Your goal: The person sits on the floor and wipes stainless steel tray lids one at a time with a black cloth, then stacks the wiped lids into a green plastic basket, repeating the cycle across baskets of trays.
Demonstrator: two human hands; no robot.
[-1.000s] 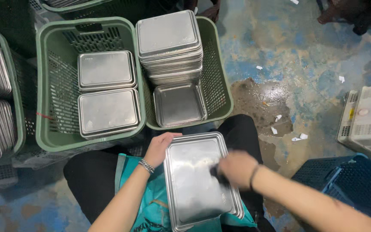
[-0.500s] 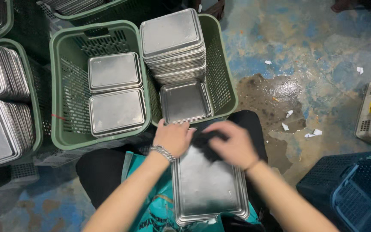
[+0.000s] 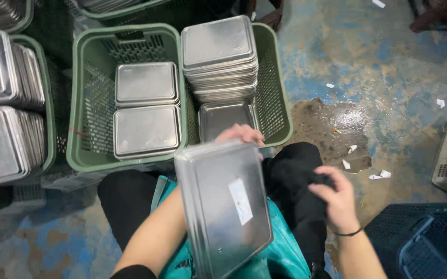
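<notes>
Left hand point(image 3: 241, 135) grips the far edge of a steel tray point(image 3: 226, 204), fingers curled over its rim; tray is tilted above the lap, white sticker facing up. Right hand point(image 3: 337, 199) is clenched on a dark cloth point(image 3: 298, 181) just beside it. Green crates point(image 3: 130, 93) of stacked trays ahead (floor wet, worn blue paint point(image 3: 368, 57)).

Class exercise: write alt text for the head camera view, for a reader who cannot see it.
A seated person's left hand tilts up a rectangular steel tray over the lap, while the right hand grips a black cloth. Ahead, green plastic crates hold stacked steel trays.
</notes>
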